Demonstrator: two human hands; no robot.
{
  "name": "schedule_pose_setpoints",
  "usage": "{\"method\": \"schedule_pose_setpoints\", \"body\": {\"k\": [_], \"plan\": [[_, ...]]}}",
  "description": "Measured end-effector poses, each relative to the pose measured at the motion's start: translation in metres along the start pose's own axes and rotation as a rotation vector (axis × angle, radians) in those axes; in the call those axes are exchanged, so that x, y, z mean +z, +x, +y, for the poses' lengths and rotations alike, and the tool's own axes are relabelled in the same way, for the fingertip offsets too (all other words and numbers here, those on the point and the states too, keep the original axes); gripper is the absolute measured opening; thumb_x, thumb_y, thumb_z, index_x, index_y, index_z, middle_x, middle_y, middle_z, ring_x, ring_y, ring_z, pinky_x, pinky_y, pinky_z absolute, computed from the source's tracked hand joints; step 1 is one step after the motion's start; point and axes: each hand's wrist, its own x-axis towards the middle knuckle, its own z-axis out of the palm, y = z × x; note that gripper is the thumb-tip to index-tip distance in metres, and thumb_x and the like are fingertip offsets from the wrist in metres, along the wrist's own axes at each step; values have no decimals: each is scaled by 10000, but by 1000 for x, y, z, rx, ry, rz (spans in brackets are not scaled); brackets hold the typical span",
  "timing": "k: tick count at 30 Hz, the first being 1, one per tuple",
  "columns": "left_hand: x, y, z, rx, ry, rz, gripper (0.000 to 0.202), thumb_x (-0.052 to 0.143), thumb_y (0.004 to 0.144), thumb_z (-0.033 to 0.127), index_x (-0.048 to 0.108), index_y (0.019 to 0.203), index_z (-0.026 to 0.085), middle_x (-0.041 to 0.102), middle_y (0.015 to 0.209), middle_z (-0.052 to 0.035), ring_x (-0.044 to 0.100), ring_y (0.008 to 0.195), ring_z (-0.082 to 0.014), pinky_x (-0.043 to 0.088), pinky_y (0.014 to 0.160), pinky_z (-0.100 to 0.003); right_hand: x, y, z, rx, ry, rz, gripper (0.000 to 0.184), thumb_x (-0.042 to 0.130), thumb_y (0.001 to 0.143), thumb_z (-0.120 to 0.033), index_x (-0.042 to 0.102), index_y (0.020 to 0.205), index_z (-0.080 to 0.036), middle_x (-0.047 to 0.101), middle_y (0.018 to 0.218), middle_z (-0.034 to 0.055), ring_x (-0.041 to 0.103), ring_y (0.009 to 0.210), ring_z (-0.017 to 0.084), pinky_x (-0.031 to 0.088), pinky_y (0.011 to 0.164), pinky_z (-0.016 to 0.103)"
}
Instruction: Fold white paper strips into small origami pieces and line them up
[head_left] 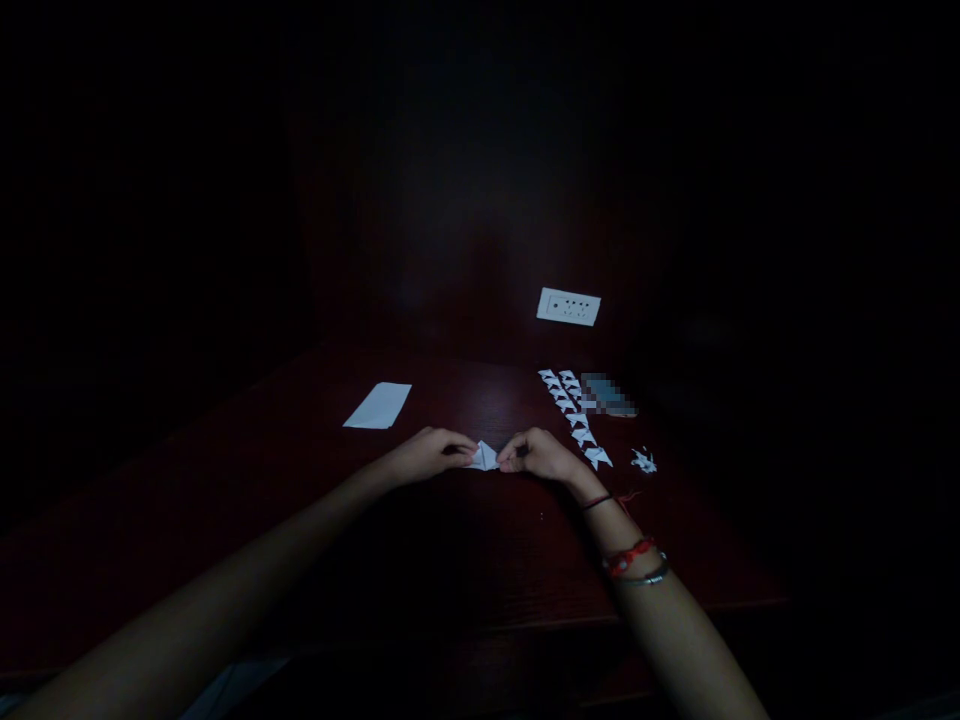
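Note:
Between my two hands, at the middle of the dark red table [480,550], is a small piece of folded white paper [485,456] with a pointed top and crease lines. My left hand [431,455] pinches its left side between thumb and fingers. At its right edge my right hand [538,454] has thumb and fingertips closed on the paper. Bracelets [634,560] circle my right wrist and forearm. The paper's lower edge is partly hidden by the fingers.
A stack of white paper sheets [379,405] lies to the left. Several folded paper pieces [576,421] form two rows at the right, beside a pixelated flat object [611,394]. White paper scraps [643,460] lie nearer. A socket plate [568,307] is on the back panel.

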Motion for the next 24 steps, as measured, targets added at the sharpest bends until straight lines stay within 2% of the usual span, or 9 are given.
{"method": "schedule_pose_setpoints", "body": {"k": [2,5,10,13,16,18,21,23,24], "plan": [[1,0,0,16,43,21,290,384,796,365,516,1031,259,549,1044,37,489,947,-123,334,804,-205,1,2,3,34,99,-10,233,552,631,-255,637,787,-104,621,722,36,515,619,98,384,590,195],[2,0,2,19,188,126,309,332,820,299,458,1099,259,541,1042,16,485,934,-139,336,788,-229,3,4,8,79,182,11,243,524,645,-272,628,769,-91,615,704,33,504,595,90,382,583,191],[-2,-4,7,-55,416,289,388,312,810,217,310,1197,243,567,843,-13,518,767,-149,355,701,-255,4,6,12,167,-17,208,188,478,666,-253,607,713,-125,592,663,8,502,594,87,362,558,177],[-2,-5,9,-86,529,277,372,358,779,200,360,1149,232,559,816,-24,510,762,-164,344,709,-278,3,4,11,259,-155,315,140,478,654,-214,591,692,-140,581,641,9,508,589,91,351,548,177],[1,-5,11,-111,615,204,306,407,744,185,457,1043,226,547,827,-38,498,787,-186,339,704,-303,2,3,8,306,-182,331,107,491,632,-180,576,682,-138,567,616,18,502,568,98,348,528,186],[2,-5,15,-119,664,221,296,428,727,169,484,1012,227,524,884,-55,479,834,-205,329,711,-323,2,2,7,316,-194,332,126,520,603,-160,570,717,-139,562,633,17,499,581,103,353,537,192],[3,-5,19,-4,672,237,339,431,714,115,488,1019,252,463,1042,-53,411,971,-214,284,786,-339,2,1,3,206,-253,373,365,573,549,-117,532,910,-151,553,767,22,496,678,112,375,613,203],[3,-4,20,104,614,150,362,410,717,77,492,1014,268,459,1078,-23,398,1000,-186,254,827,-317,2,1,1,51,-320,368,466,564,555,-76,498,1006,-175,531,872,31,485,773,117,374,699,216],[4,-4,20,131,577,104,359,396,727,74,494,1012,270,473,1073,-12,411,990,-171,248,835,-305,1,0,0,-24,-353,330,448,544,579,-65,508,1010,-185,524,901,34,478,812,119,365,740,223]]}}
